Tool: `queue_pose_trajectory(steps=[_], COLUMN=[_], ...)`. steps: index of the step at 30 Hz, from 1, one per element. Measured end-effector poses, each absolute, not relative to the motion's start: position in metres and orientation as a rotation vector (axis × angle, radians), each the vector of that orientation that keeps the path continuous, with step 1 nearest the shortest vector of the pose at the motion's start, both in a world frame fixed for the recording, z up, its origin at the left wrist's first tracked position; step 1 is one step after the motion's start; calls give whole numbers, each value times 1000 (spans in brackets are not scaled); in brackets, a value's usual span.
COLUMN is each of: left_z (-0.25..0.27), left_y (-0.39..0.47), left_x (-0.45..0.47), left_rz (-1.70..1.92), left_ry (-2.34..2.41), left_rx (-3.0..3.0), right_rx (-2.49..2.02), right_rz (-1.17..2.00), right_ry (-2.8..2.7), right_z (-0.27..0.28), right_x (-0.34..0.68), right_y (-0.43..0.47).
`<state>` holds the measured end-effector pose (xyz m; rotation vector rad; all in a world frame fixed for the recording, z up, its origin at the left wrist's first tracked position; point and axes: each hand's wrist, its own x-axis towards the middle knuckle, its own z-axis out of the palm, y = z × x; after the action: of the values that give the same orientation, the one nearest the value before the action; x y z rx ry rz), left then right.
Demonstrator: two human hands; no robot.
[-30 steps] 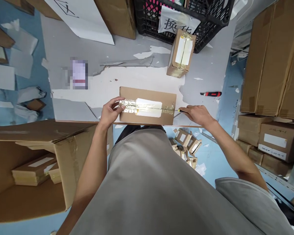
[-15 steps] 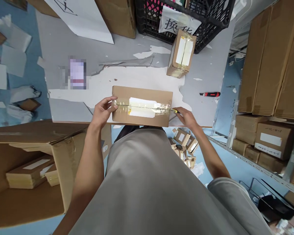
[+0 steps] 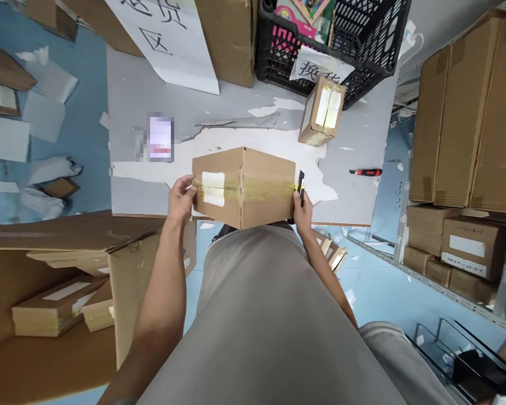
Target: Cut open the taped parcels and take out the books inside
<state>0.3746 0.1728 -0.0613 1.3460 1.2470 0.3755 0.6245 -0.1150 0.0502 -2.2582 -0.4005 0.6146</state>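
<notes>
A taped cardboard box [image 3: 263,197] is tilted at the table's front edge, showing two faces, with a cut white label on its left one. My left hand [image 3: 181,197] grips the box's left end, thumb on the near face and fingers behind. At the opposite end my right hand [image 3: 302,211] is closed around a black and yellow utility knife [image 3: 301,183], which points up and away from me. That hand also presses against the box's right end.
A smaller taped box [image 3: 322,112] leans by a black crate [image 3: 312,84]. A red and black utility knife [image 3: 366,172] lies on the table's right. A large open carton [image 3: 135,281] with boxes inside stands at left; shelves of cartons [image 3: 464,242] stand at right.
The box has been turned up on edge, so an end face now shows at right. My right hand has shifted slightly, and its knife now points upward instead of at the tape seam.
</notes>
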Motion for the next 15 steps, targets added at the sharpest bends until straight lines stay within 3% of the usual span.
queue_pose_trajectory(steps=[6,11,15], left_z=[-74,-67,-24], left_y=[121,101,120], left_x=[442,481,479], left_rz=[217,30,263], left_ry=[1049,935,871], left_rx=[1363,1365,1445], right_rx=[-2445,-2482,-2503], right_rz=[382,304,215], right_ry=[-471,-606,-637], right_z=[107,112,101], right_x=[653,670,666], right_y=[-130,-138,-137])
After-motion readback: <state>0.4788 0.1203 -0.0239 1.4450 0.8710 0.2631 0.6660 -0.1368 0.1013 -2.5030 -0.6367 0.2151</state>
